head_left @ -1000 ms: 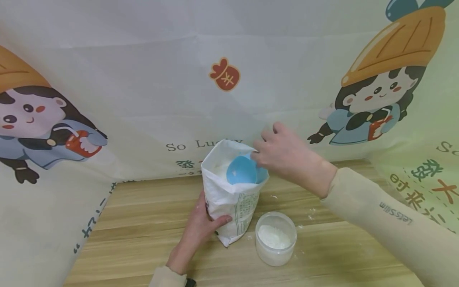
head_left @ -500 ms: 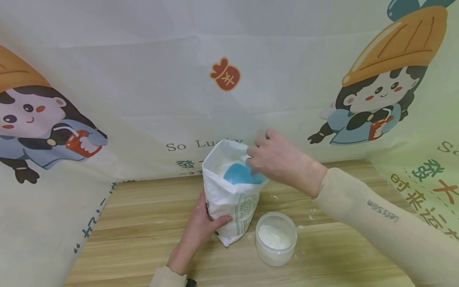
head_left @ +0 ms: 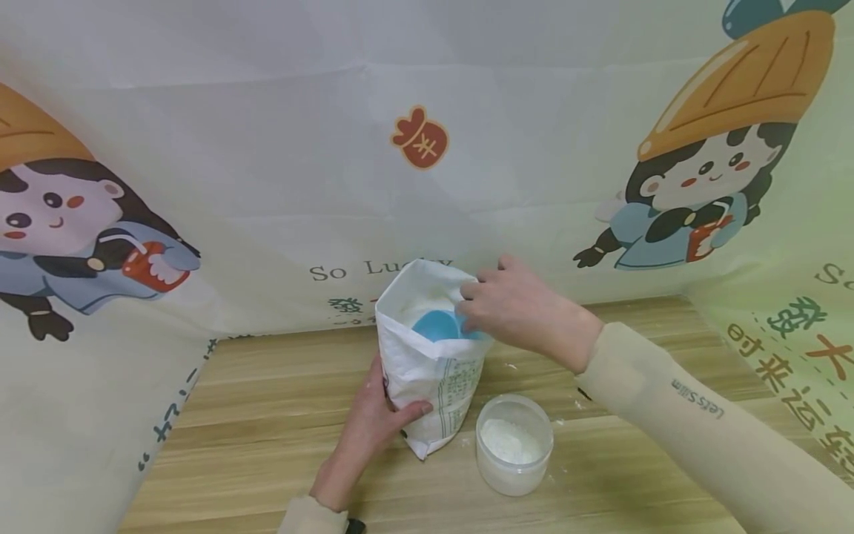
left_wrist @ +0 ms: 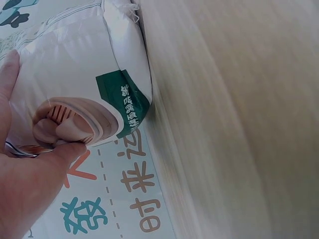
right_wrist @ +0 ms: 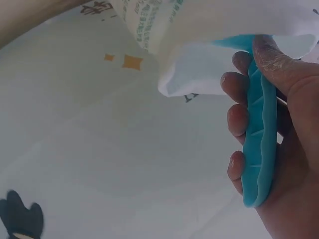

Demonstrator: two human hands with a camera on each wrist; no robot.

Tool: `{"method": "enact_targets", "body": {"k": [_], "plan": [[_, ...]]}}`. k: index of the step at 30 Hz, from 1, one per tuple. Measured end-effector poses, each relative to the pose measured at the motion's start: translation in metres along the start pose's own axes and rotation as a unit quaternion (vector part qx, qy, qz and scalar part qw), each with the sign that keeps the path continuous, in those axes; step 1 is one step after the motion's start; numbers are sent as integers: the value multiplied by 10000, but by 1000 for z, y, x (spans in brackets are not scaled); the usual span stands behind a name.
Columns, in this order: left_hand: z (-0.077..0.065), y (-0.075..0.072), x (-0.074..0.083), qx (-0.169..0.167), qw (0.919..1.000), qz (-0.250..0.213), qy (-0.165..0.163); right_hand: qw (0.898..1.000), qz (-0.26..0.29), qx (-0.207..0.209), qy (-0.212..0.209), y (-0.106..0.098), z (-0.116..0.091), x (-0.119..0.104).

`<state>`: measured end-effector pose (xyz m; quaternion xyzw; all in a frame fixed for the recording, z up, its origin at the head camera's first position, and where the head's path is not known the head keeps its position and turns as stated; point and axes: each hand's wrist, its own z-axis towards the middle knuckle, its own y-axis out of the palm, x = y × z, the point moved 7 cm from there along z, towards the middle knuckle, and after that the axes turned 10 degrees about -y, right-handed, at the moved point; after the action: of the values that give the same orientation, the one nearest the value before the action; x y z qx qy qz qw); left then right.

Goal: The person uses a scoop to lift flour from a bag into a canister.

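A white flour bag stands upright on the table with its top wide open. My left hand grips the bag low on its left side, thumb across the front; the left wrist view shows a steamed-bun picture and a green label on the bag. My right hand is at the bag's right rim, holding a blue scoop whose bowl is down inside the mouth. In the right wrist view the fingers wrap round the long ribbed handle of the scoop. White powder shows inside the bag.
Right of the bag, close to its base, a clear round tub holds white powder. Powder specks dot the wooden table around it. A printed cloth backdrop rises behind and at both sides.
My right hand has moved down and slightly left, and the scoop's bowl has sunk deeper into the bag. The left hand, bag and tub have stayed in place.
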<state>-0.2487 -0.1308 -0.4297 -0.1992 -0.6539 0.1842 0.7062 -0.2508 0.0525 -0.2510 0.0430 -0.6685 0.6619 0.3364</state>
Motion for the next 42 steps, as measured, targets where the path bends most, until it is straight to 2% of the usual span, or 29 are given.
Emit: {"method": "enact_targets", "body": {"k": [5,10,17,28,34,42], "plan": [[0,1,0,-15,10000,31,0,9979,583,-41,291,12,-3,2],[0,1,0,-39,10000,21,-20,9944,916,-38,525,20,-7,2],[-1,1,-1,-51,10000,-43,-53,9870,1345,330,814,28,-16,3],[0,0,-1,-40,10000,-57,45,9755,1821,729,998,37,-25,3],[0,1,-2,-38,10000,-50,-42,9664,2093,1060,1047,41,-30,4],[0,0,-2,-25,10000,-2,-35,9544,2438,1125,1303,49,-36,6]]}}
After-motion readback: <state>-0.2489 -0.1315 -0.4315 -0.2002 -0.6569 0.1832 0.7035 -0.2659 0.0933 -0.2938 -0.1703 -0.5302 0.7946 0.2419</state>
